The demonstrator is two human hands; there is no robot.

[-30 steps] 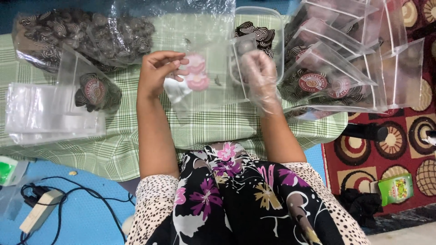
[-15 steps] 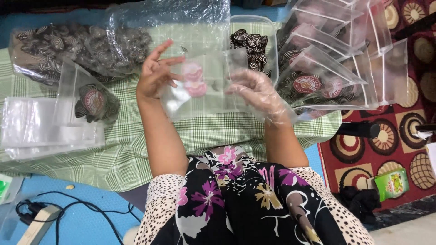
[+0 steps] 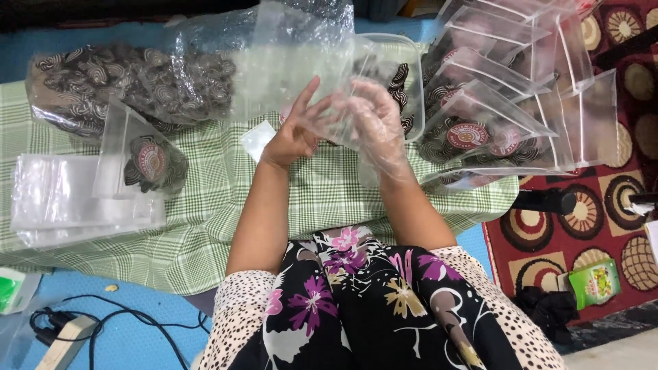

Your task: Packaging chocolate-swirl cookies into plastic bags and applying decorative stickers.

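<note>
Two hands meet above the middle of the green checked cloth [image 3: 205,226], and both have a grip on the same clear plastic pouch [image 3: 288,68]. The bare left hand [image 3: 296,130] has its fingers spread and pinches the pouch's lower edge, while the right hand [image 3: 373,120] (it wears a thin see-through glove) closes on the pouch from the other side, the two touching through the film. The pouch is lifted off the cloth and rises away from the person, empty as far as can be seen, with a pale round sticker showing faintly near the left fingers.

Just behind the hands stands a clear plastic tub [image 3: 411,62] holding dark swirl-patterned biscuits. To the left of it lies a large clear bag of biscuits [image 3: 130,82] of the same kind. Nearer the left edge, one small filled pouch with a round red label [image 3: 147,161] leans on a flat stack of empty pouches [image 3: 62,199]. To the right, a row of filled labelled pouches [image 3: 500,116] stands upright, overlapping one another at the cloth's edge. Beyond them a red patterned carpet [image 3: 603,205] carries a small green packet [image 3: 595,282]. At lower left, on the blue floor, lies a power strip with black cables [image 3: 68,339].
</note>
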